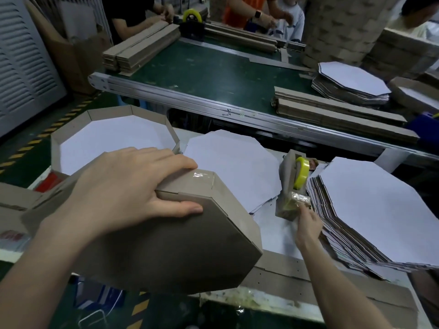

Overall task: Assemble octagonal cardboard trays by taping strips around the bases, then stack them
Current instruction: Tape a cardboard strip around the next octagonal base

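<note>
My left hand [133,186] grips an octagonal cardboard tray [180,243] held upside down and tilted, fingers over its side strip, thumb on the brown base. A piece of clear tape [202,175] shines on the strip near my fingertips. My right hand [306,224] reaches to the tape dispenser [291,186] with its yellow-green roll and pinches the tape end at its front. A finished tray [71,129] lies open-side up at the left. Loose white octagonal bases [232,167] lie in the middle, and a fanned stack of bases [370,210] at the right.
A green conveyor belt [213,74] with an aluminium frame runs behind the bench. It carries bundles of cardboard strips [332,110], another stack of bases [351,84] and a second tape dispenser [192,22]. Other people work at its far side. Cardboard scrap lies along the bench's front edge.
</note>
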Tool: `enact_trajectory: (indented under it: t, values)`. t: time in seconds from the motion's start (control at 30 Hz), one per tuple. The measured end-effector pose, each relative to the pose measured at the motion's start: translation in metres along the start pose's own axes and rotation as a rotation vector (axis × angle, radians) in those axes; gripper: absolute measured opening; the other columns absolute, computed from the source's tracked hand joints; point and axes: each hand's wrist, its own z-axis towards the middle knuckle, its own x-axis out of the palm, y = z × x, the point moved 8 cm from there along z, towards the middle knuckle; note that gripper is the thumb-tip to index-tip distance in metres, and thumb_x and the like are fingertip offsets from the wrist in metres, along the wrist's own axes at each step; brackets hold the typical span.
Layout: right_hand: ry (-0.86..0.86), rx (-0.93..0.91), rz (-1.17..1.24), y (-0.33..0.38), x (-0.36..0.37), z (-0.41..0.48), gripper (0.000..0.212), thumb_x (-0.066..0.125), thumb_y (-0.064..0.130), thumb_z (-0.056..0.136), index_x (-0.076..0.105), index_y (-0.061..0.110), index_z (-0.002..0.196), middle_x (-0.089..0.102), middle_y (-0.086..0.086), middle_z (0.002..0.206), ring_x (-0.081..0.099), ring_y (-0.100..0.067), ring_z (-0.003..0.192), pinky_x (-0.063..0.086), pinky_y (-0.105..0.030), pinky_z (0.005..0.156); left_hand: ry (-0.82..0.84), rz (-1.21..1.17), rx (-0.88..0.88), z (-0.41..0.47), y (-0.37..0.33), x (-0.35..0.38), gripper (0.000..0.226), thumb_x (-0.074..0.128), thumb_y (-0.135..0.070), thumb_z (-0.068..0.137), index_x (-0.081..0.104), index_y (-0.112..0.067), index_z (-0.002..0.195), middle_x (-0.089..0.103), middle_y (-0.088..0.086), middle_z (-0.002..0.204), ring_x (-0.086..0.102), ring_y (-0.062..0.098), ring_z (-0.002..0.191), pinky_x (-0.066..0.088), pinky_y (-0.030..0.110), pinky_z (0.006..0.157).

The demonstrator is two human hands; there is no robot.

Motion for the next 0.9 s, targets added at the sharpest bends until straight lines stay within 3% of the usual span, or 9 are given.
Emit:
enact_trajectory:
  t: [0.13,0.2,0.3,0.4,0.53,0.63,0.7,0.77,0.9]
  values:
    - [0.03,-0.074,-0.094,-0.001,-0.004,0.005,0.02,0.065,0.018,0.094,0.069,0.001,0.083,0.061,-0.014,0.095,0.054,-0.019,0.086,0.045,-0.028,0.078,0.004,0.025,-0.008,0.0,0.002,0.003,0.083,0.01,-0.098,0.066,0.044,-0.052,0.126,0.059,-0.025,0.112,0.058,0.009,0.101,0.05,0.035,0.075]
    - [0.052,-0.087,-0.14,0.0,-0.008,0.011,0.017,0.064,0.017,0.095,0.071,0.003,0.088,0.066,-0.012,0.099,0.058,-0.02,0.091,0.046,-0.027,0.078,0.002,0.03,-0.013,0.001,0.003,0.002,0.084,0.009,-0.098,0.065,0.043,-0.052,0.127,0.058,-0.026,0.114,0.057,0.008,0.102,0.05,0.033,0.075]
    - [0.042,-0.041,-0.201,-0.016,-0.022,0.009,0.024,0.064,0.02,0.095,0.07,-0.003,0.096,0.066,-0.008,0.085,0.056,-0.017,0.078,0.044,-0.03,0.073,0.002,0.023,-0.014,0.001,0.003,0.002,0.084,0.009,-0.098,0.065,0.044,-0.052,0.126,0.06,-0.025,0.112,0.058,0.009,0.099,0.05,0.034,0.073]
    - [0.098,-0.018,-0.189,-0.023,-0.014,-0.01,0.026,0.06,0.02,0.097,0.068,-0.005,0.101,0.064,-0.017,0.088,0.057,-0.021,0.08,0.048,-0.033,0.075,0.006,0.023,-0.013,0.002,0.003,0.004,0.085,0.006,-0.099,0.064,0.042,-0.052,0.126,0.059,-0.024,0.112,0.058,0.009,0.101,0.05,0.036,0.074]
    - [0.365,-0.136,-0.165,0.042,0.047,-0.055,0.022,0.051,0.011,0.102,0.064,0.008,0.119,0.054,0.0,0.062,0.053,-0.009,0.058,0.051,-0.022,0.061,-0.006,0.038,-0.016,0.003,0.004,0.003,0.085,0.004,-0.097,0.064,0.04,-0.052,0.126,0.057,-0.023,0.113,0.056,0.009,0.102,0.05,0.034,0.075]
    - [0.589,-0.346,-0.253,0.115,0.09,-0.107,0.023,0.056,0.018,0.1,0.071,0.024,0.115,0.053,0.005,0.064,0.053,-0.005,0.058,0.053,-0.019,0.062,-0.027,0.019,-0.018,-0.002,0.005,0.001,0.081,0.007,-0.096,0.067,0.041,-0.05,0.124,0.058,-0.022,0.108,0.057,0.01,0.098,0.049,0.035,0.073]
    - [0.682,-0.494,-0.306,0.157,0.107,-0.147,0.016,0.061,0.028,0.097,0.074,0.035,0.102,0.065,0.018,0.086,0.063,-0.003,0.083,0.056,-0.02,0.073,-0.025,0.017,-0.024,-0.007,0.006,0.001,0.08,0.007,-0.096,0.067,0.039,-0.05,0.125,0.058,-0.021,0.11,0.057,0.01,0.099,0.05,0.035,0.074]
    - [0.724,-0.611,-0.349,0.188,0.114,-0.182,0.012,0.064,0.031,0.094,0.075,0.035,0.092,0.065,0.03,0.102,0.061,-0.001,0.104,0.054,-0.022,0.084,-0.048,0.018,-0.012,-0.012,0.005,-0.001,0.08,0.01,-0.094,0.069,0.043,-0.048,0.125,0.059,-0.02,0.113,0.057,0.01,0.099,0.05,0.032,0.072]
    - [0.936,-0.688,-0.282,0.225,0.112,-0.251,0.016,0.065,0.021,0.093,0.077,0.03,0.086,0.073,0.007,0.084,0.065,-0.003,0.077,0.05,-0.015,0.065,-0.075,-0.005,0.025,-0.019,0.002,-0.006,0.076,0.019,-0.091,0.074,0.05,-0.044,0.126,0.06,-0.02,0.118,0.058,0.008,0.1,0.049,0.029,0.068]
